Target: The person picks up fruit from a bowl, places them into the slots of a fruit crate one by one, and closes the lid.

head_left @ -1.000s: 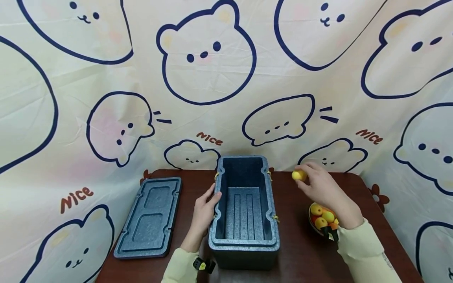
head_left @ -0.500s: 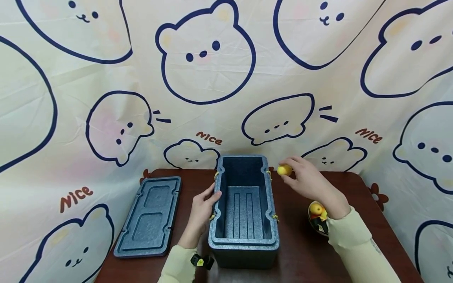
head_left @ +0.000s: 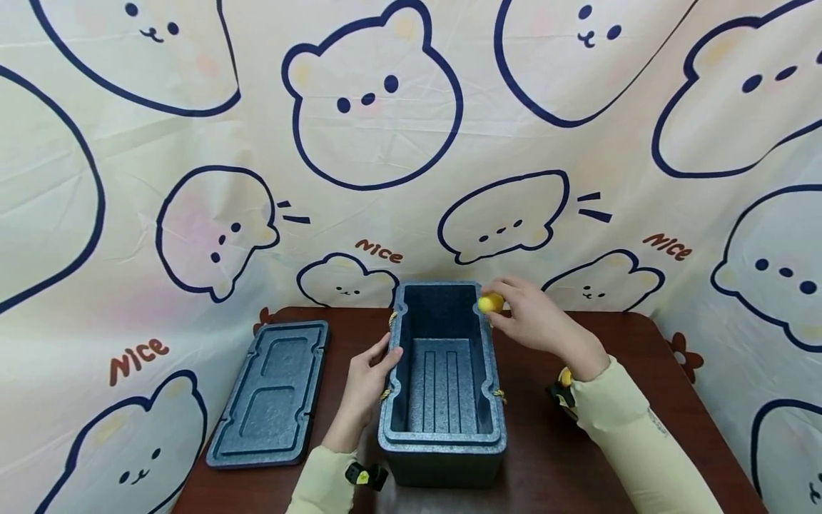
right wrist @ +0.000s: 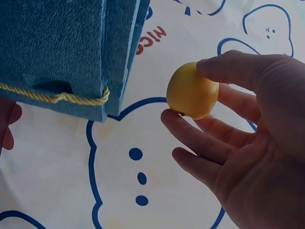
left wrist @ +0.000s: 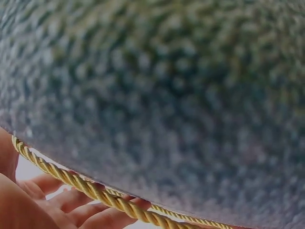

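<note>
And there's the yellow fruit, up in the right hand, just beside the far right corner of the blue box. That hand is curled partway: thumb on one side, fingertips across from it, palm well clear, the lowest finger standing off the skin.

Small, smooth, round; I'd call it light, an easy lift. Looks firm too, though whether it's real fruit or a model I can't tell from here. If real, a hard squeeze could bruise it. That glossy skin could roll or slip, so the best hold is right around the widest part, pads on opposite sides, away from the dark spot underneath.

Over on the left, the left hand rests at the box's left rim, thumb on the edge, fingers fairly straight by the yellow cord. The box seems stiff, perhaps foam and light enough to slide on the surface.
</note>
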Demonstrator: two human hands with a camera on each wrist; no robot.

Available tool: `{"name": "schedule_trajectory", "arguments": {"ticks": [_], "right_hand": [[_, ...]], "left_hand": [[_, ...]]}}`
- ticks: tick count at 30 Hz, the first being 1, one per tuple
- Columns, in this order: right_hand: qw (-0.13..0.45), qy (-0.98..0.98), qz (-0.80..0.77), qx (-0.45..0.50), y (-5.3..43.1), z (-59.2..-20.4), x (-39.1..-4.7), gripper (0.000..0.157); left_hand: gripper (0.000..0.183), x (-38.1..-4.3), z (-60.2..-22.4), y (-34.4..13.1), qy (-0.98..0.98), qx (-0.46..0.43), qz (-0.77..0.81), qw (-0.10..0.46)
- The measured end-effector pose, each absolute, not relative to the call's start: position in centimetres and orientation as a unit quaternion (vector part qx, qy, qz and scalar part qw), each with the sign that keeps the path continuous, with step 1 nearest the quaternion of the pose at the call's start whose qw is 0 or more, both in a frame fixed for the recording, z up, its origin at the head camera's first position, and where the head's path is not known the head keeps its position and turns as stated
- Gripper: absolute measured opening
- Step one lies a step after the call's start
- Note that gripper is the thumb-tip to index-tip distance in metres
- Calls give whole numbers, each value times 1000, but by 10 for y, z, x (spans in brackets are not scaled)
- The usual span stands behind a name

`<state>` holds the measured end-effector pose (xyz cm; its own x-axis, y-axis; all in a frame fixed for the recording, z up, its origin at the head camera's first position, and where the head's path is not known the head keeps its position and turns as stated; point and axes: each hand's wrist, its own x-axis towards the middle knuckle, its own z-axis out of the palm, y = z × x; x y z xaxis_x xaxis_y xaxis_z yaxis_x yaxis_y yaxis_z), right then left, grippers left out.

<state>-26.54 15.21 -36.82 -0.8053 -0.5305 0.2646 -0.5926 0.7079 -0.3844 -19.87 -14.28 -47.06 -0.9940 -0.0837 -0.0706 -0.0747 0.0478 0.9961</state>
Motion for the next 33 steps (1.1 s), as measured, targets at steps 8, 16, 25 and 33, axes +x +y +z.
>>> {"name": "schedule_trajectory", "arguments": {"ticks": [8, 16, 25, 33], "right_hand": [[42, -920, 235, 310, 136, -371, -272, 35], [22, -920, 223, 323, 123, -370, -274, 36], [4, -916, 219, 337, 111, -370, -276, 35], [-12, -911, 222, 348, 103, -372, -278, 34]], "left_hand": [[58, -197, -470, -144, -732, 48, -680, -3], [59, -195, -468, -145, -746, 37, -664, -5], [58, -195, -468, -145, -746, 39, -664, -6], [59, -195, -468, -145, -744, 41, -667, -6]]}}
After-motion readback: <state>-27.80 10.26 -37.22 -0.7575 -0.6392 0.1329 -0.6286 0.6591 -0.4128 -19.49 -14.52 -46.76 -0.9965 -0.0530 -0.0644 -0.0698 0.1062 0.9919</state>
